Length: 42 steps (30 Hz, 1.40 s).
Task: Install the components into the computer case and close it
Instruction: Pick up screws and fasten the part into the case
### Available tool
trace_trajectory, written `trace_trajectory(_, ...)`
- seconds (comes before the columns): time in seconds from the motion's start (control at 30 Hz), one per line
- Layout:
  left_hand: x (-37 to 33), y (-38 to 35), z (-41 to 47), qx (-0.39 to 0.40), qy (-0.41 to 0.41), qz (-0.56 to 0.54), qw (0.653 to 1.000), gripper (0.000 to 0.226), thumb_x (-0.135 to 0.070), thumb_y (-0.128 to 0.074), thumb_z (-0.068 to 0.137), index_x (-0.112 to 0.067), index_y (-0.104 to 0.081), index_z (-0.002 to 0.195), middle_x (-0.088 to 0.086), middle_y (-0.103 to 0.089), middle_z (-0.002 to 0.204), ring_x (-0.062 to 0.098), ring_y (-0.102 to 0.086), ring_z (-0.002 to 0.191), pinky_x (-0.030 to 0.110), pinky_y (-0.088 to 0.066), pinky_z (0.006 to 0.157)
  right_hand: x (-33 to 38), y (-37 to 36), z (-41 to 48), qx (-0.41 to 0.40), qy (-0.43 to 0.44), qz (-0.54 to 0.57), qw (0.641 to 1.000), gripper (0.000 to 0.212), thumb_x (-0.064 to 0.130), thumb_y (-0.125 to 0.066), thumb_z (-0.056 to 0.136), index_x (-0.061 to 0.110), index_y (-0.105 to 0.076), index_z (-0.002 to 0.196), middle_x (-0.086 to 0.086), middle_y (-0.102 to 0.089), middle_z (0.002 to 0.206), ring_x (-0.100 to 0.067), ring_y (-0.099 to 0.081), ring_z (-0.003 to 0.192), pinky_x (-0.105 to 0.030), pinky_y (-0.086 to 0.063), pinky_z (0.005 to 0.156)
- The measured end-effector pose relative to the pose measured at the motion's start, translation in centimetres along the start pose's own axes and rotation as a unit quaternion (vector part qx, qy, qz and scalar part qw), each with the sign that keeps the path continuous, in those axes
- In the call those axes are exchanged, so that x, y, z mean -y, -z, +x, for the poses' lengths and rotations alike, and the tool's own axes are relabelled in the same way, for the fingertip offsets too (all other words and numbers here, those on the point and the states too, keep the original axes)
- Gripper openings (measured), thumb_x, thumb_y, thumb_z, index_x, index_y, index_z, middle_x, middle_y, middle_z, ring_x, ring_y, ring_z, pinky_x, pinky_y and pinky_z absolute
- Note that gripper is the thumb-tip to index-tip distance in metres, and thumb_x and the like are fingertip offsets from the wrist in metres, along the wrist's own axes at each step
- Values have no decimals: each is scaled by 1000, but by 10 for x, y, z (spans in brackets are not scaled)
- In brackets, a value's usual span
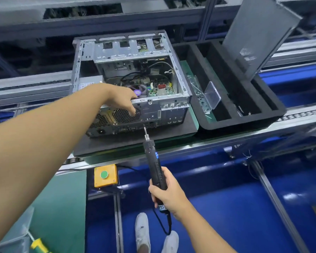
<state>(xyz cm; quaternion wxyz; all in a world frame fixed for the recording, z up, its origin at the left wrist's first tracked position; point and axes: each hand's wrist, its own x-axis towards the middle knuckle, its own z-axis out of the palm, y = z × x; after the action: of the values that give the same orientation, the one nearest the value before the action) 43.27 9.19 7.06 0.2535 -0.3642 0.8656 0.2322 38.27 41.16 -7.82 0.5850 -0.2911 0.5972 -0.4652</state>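
Most parts seem fitted inside the open computer case (171, 111) on the mat (106, 145). Left hand (123, 99) grips its rear rim; right hand (169, 193) holds a screwdriver (153, 157) at its back. Screwing and the side panel (259, 35), standing apart, remain.

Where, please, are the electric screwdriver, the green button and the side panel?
electric screwdriver (155, 165): head view, middle of its black barrel.
green button (104, 174): head view, centre of its cap.
side panel (259, 35): head view, middle of its flat face.
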Motion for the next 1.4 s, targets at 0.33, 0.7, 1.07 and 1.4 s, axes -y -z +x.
trace_trajectory(0.33,-6,-6,6,20,45,-55,997,46,-2,-59,84,-4,-34,45,-4,-35,57,13,-30,58,28,-26,56,-6,7,5,-4,10,15,1000,28,14,-67,85,34,-58,102,-4,-61,84,-21,-57,62,-32,-53,58)
trace_trajectory(0.7,-6,-4,1,42,45,-51,997,38,-1,-52,80,-12,-52,43,36,-41,131,46,-34,130,46,-25,109,-8,0,8,-6,13,1,1000,26,18,-67,84,34,-58,103,-4,-62,83,-20,-58,63,-32,-54,60)
trace_trajectory(1.07,-9,-5,-7,59,34,-70,995,47,1,-47,78,-20,-31,39,2,-38,64,21,-31,68,36,-25,89,-6,-2,15,-23,-10,-29,999,31,20,-65,86,40,-57,107,-1,-63,84,-16,-60,64,-28,-54,59)
trace_trajectory(1.4,-7,-4,-4,74,28,-70,994,45,2,-46,78,-18,-30,41,-11,-42,44,19,-33,67,39,-23,102,-1,-5,25,-23,-26,-32,999,32,21,-65,87,38,-55,112,-1,-63,84,-14,-59,62,-26,-52,56)
